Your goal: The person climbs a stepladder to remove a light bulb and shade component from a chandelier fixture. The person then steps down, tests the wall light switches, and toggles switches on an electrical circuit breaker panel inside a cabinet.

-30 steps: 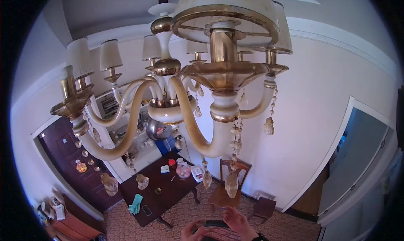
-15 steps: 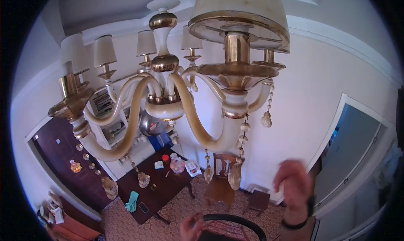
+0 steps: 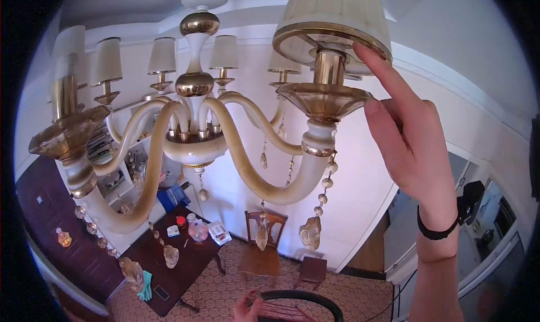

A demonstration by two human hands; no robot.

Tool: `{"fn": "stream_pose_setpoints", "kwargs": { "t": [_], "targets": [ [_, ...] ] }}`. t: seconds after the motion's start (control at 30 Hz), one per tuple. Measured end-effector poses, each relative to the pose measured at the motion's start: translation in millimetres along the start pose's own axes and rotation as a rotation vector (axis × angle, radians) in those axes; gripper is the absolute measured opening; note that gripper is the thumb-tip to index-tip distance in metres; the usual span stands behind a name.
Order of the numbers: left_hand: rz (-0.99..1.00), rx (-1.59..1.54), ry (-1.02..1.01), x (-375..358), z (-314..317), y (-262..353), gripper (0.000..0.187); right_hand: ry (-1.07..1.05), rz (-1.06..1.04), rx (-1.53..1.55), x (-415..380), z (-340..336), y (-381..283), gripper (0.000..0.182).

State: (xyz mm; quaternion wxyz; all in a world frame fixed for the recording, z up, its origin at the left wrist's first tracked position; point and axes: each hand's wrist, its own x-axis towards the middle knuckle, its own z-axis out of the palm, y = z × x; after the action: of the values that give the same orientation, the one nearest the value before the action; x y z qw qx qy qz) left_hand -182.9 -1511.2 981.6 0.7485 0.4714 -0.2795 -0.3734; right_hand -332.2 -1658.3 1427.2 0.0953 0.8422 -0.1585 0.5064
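One fingertip of the right hand (image 3: 413,142) touches the lampshade (image 3: 337,15) rim.

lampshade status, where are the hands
Right hand raised, fingertip at lampshade rim. Left hand low, on chair back. Nothing blocking the shade.

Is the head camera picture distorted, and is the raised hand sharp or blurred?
Head view: strong fisheye, black rounded corners, bent walls; the right hand by the lampshade is sharp; daylight is soft, with glints on the chandelier's gold parts.
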Motion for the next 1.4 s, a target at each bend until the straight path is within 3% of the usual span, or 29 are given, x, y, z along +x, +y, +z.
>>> {"fn": "stream_pose_setpoints", "kwargs": {
  "t": [0.53, 0.7, 0.87, 0.93, 1.13, 1.33, 1.4],
  "targets": [
    [0.015, -0.041, -0.031, 0.2, -11.6, 11.3, 0.032, 0.010, 0.050, 0.087, 6.6, 5.2, 3.1, 0.051],
    [-0.004, -0.036, 0.066, -0.9, 5.8, 32.2, 0.030, 0.043, 0.002, 0.070, 4.2, 6.8, 6.1, 0.052],
    [-0.002, -0.040, 0.008, 3.6, -2.3, 17.3, 0.030, 0.049, 0.017, 0.075, 4.0, 6.5, 6.2, 0.058],
    [0.000, -0.032, 0.005, 1.7, -1.5, 19.9, 0.030, -0.068, -0.015, 0.071, 8.1, -0.1, 4.0, 0.057],
    [0.053, 0.021, 0.024, 4.7, -5.2, 5.8, 0.031, 0.007, -0.007, 0.089, 5.7, 4.0, 6.9, 0.058],
    [0.014, -0.038, 0.067, -5.2, -1.2, 10.5, 0.032, -0.092, 0.035, 0.049, 10.8, -3.2, -0.8, 0.061],
    [-0.169, -0.095, 0.155, -10.3, 4.6, 23.0, 0.032, -0.103, 0.038, 0.029, 11.1, -4.7, -1.5, 0.061]
  ]
}}
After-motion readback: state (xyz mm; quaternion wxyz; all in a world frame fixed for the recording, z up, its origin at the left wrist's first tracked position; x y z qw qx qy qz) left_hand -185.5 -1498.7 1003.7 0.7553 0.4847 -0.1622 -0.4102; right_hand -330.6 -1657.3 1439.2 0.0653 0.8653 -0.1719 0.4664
